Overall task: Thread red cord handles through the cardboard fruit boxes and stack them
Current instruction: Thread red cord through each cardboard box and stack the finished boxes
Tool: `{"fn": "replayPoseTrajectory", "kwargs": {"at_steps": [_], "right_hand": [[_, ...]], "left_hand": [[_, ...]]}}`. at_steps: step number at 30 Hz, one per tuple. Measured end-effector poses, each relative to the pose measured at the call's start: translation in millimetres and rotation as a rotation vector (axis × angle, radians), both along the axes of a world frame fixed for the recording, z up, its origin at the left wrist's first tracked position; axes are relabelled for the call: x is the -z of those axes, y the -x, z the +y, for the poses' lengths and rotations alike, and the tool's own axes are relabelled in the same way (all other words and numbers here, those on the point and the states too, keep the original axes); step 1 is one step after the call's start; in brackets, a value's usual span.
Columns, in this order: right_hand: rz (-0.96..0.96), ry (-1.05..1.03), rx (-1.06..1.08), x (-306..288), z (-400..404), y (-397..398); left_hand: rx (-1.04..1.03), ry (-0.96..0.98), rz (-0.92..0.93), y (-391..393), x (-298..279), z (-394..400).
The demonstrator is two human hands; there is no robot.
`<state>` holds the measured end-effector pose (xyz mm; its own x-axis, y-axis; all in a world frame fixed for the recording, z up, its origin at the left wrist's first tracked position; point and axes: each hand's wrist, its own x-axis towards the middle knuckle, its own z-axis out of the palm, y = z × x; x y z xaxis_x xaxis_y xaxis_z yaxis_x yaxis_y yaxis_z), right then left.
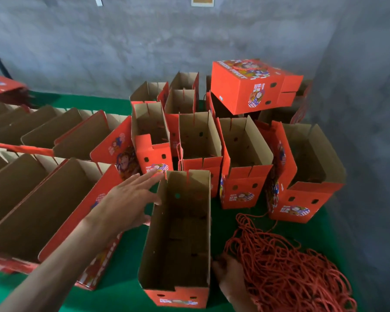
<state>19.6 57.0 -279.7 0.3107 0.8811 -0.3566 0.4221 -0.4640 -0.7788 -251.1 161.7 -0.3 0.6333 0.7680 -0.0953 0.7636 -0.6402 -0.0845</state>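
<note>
Cord bundle: loose tangle of thin red cords, matte and twisted-looking, heaped on the green cloth at near right. Right hand sits at the bundle's left edge, touching or among the strands; fingers are partly hidden, so I cannot tell whether it pinches a cord or only rests there.

Open box stands just left of that hand, mouth up, brown corrugated inside, red printed outside, small punched holes in the near end panel. Its long axis runs away from the person, near to far. Key relation: the box lies between the two hands, cords on its right side, so the right hand is the nearer one to feed a cord; judged, not seen.

Left hand is spread flat, fingers straight, at the box's far left wall, thumb touching or just off the rim. It holds nothing.

Left of it: rows of flattened or nested boxes lying open, brown faces up.

Farther back: a cluster of upright open boxes, thin red strands visible at some of them. One closed box rests tilted on top of the cluster at the rear, near the grey wall.
</note>
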Motion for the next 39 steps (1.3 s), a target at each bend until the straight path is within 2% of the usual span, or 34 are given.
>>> {"fn": "replayPoseTrajectory", "kwargs": {"at_steps": [2,4,9,14,17,20,24,27,29,32,34,36,39], "right_hand": [[0.255,-0.050,0.231,0.2,-3.5,0.5],[0.394,-0.115,0.466,1.1,-7.3,-11.1],[0.410,-0.244,0.667,-10.8,-19.8,-47.7],[0.462,-0.318,0.614,-26.5,-27.8,-46.5],[0.673,-0.254,0.569,-33.4,-29.8,-42.8],[0.933,-0.192,0.584,-45.3,-29.7,-41.8],[1.052,-0.144,0.470,-62.3,-24.5,-46.2],[1.112,-0.127,0.385,-64.4,-25.2,-45.2],[1.078,-0.110,0.450,-54.3,-29.0,-44.6],[0.834,-0.077,0.500,-33.1,-41.2,-42.9],[0.582,-0.032,0.360,-19.7,-50.1,-40.0],[0.376,0.031,0.171,-7.4,-52.4,-31.4],[0.138,0.151,0.144,6.3,-42.4,-17.3]], "left_hand": [[0.008,0.004,-0.035,-7.7,2.9,-3.2],[-0.017,-0.002,-0.059,-16.3,6.3,-8.2],[-0.063,-0.074,-0.051,-42.2,11.7,-21.3],[-0.054,0.016,-0.068,-70.2,16.8,-35.6],[-0.021,0.101,-0.142,-89.0,23.8,-47.2],[-0.076,0.251,-0.227,-101.9,27.5,-52.7],[-0.215,0.423,-0.277,-105.7,28.2,-47.6],[-0.304,0.420,-0.250,-107.7,37.4,-47.0],[-0.363,0.424,-0.303,-109.5,46.4,-44.7],[-0.490,0.636,-0.602,-106.3,54.1,-39.7],[-0.566,0.767,-0.730,-100.2,57.4,-38.4],[-0.633,0.857,-0.778,-94.7,60.5,-35.8],[-0.715,0.956,-0.797,-91.5,64.5,-31.7]]}}
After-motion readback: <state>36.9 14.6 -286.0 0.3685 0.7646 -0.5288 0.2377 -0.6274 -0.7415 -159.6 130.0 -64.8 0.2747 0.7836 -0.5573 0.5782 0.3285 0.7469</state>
